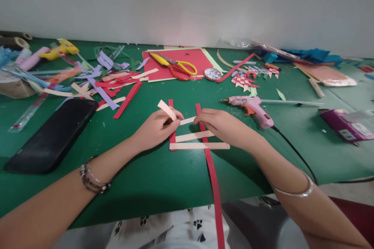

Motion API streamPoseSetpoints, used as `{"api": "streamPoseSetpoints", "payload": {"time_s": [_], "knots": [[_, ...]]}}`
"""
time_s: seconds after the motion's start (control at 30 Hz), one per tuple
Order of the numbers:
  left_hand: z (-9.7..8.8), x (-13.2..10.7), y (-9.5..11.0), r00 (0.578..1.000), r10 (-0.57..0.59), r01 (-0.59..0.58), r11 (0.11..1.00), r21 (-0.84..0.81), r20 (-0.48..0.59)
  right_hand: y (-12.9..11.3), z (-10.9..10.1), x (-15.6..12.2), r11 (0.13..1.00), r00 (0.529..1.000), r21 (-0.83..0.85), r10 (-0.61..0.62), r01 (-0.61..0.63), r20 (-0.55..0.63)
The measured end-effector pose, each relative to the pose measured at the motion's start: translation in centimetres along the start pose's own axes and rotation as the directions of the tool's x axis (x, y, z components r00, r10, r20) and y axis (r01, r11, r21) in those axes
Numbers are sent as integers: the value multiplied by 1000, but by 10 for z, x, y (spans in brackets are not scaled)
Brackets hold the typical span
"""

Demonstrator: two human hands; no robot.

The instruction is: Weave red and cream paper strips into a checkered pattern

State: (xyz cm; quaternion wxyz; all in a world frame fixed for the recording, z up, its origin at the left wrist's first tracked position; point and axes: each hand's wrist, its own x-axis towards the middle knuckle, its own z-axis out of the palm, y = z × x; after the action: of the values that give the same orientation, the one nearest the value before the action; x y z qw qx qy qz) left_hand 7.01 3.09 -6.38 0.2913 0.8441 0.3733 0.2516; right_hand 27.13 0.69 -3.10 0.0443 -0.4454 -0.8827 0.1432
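Observation:
My left hand (159, 127) pinches a pale peach paper strip (187, 121), whose free end sticks up past the fingers. The fingers of my right hand (217, 121) are closed on the same strip near its other end, by the right red strip. Two red paper strips run away from me on the table: a short left red strip (172, 140) and a long right red strip (214, 186) that hangs over the near edge. Two more peach strips lie across them, a lower peach strip (189, 146) and an upper peach strip (188, 137).
A pink glue gun (254, 107) with a cord lies to the right. Scissors (178, 66) rest on red paper (163, 56) at the back. A black phone-like slab (52, 136) and paper scraps (128, 99) are at left. A purple packet (347, 124) sits far right.

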Motion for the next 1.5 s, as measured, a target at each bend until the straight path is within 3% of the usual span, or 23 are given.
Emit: {"api": "streamPoseSetpoints", "payload": {"time_s": [0.17, 0.83, 1.0, 1.33, 1.5], "knots": [[3, -1, 0, 999, 32, -32, 999, 8, 21, 10, 9, 4, 998, 996, -2, -69, 69, -64], [9, 0, -5, 992, 124, -121, 988, 100, -23, 20, 26, 16, 986, 967, 42, -146, 158, -207], [9, -2, -2, 989, 145, -141, 975, 173, -8, 19, 24, 15, 984, 964, 54, -155, 171, -218], [8, -2, -3, 990, 135, -130, 988, 88, -48, 10, 14, 9, 984, 953, 75, -134, 160, -271], [8, -1, -3, 990, 138, -135, 988, 79, -35, 7, -3, -5, 995, 981, 34, -85, 92, -172]]}}
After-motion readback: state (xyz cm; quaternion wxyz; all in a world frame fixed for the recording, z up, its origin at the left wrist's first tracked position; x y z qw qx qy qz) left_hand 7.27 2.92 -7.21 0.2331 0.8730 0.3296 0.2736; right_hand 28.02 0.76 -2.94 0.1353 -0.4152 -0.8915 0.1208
